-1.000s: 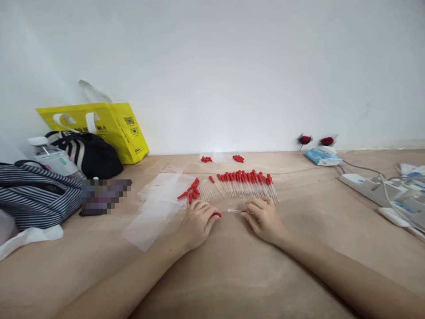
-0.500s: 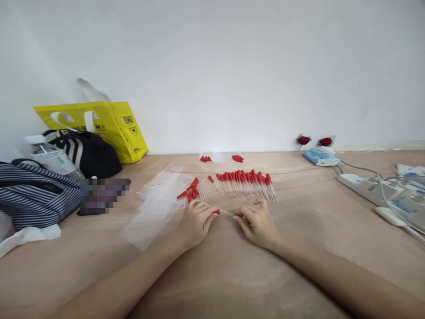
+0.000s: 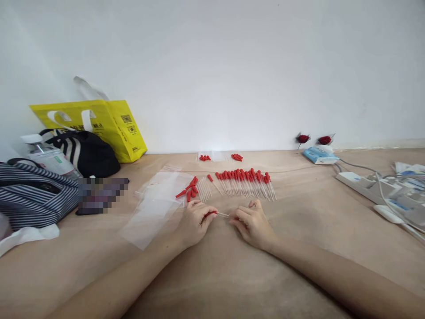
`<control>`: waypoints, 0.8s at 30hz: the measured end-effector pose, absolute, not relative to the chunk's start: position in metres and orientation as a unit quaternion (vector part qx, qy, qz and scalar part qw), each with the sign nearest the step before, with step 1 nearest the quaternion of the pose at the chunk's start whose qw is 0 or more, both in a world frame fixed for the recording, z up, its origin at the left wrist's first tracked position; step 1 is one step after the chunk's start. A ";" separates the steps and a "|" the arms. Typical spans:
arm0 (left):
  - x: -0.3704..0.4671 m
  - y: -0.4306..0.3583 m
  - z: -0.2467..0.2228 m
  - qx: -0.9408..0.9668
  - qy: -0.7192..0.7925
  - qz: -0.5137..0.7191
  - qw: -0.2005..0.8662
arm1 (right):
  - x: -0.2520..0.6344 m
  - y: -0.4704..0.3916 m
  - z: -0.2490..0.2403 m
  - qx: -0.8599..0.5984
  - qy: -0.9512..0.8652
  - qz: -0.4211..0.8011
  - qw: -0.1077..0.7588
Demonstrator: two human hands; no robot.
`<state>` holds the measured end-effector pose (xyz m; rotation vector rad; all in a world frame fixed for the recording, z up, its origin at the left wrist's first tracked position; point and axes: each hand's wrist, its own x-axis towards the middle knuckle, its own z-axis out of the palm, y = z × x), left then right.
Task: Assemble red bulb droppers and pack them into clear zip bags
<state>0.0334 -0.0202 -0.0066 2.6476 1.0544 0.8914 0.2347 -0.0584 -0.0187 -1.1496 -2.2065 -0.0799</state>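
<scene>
My left hand (image 3: 195,223) is closed, pinching the red rubber bulb of a dropper (image 3: 222,214) between thumb and fingers. The dropper's thin clear tube points right, toward my right hand (image 3: 251,224). Those right fingers are bent and pressed together at the tube's far end; the exact contact is hard to see. Just beyond my hands lies a row of assembled droppers (image 3: 245,179) with red bulbs. Left of that row are several bare clear tubes (image 3: 205,189). Loose red bulbs (image 3: 191,189) lie in a small heap above my left hand.
Clear plastic bags (image 3: 149,212) lie flat at left. A packet (image 3: 217,156) with red bulbs rests by the wall. Farther left are a phone (image 3: 102,195), a striped bag (image 3: 36,195) and a yellow bag (image 3: 129,141). Tissues (image 3: 318,156) and a power strip (image 3: 365,188) are at right.
My right hand has shifted slightly left. The dropper's bulb now sits deeper within my left fingers, and less tube shows between the hands. The row of droppers looks unchanged.
</scene>
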 end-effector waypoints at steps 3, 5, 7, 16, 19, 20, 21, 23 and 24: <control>0.034 -0.023 -0.005 0.889 0.349 0.286 0.081 | 0.236 -0.057 -0.020 -0.425 -0.847 -0.051 0.315; 0.034 -0.024 -0.004 0.895 0.341 0.278 0.076 | 0.237 -0.056 -0.020 -0.417 -0.850 -0.063 0.315; 0.034 -0.026 -0.003 0.900 0.332 0.275 0.068 | 0.237 -0.055 -0.020 -0.414 -0.850 -0.070 0.319; 0.037 -0.030 -0.001 0.918 0.296 0.259 0.054 | 0.235 -0.056 -0.021 -0.407 -0.848 -0.066 0.333; 0.037 -0.030 -0.002 0.922 0.289 0.253 0.055 | 0.234 -0.056 -0.020 -0.408 -0.850 -0.064 0.328; 0.037 -0.030 -0.002 0.922 0.286 0.255 0.055 | 0.234 -0.057 -0.020 -0.408 -0.850 -0.062 0.328; 0.037 -0.030 -0.003 0.922 0.285 0.257 0.055 | 0.233 -0.057 -0.020 -0.408 -0.850 -0.061 0.328; 0.038 -0.029 -0.004 0.922 0.281 0.262 0.056 | 0.233 -0.057 -0.020 -0.407 -0.851 -0.059 0.327; 0.038 -0.029 -0.004 0.921 0.282 0.263 0.056 | 0.233 -0.057 -0.020 -0.406 -0.851 -0.058 0.327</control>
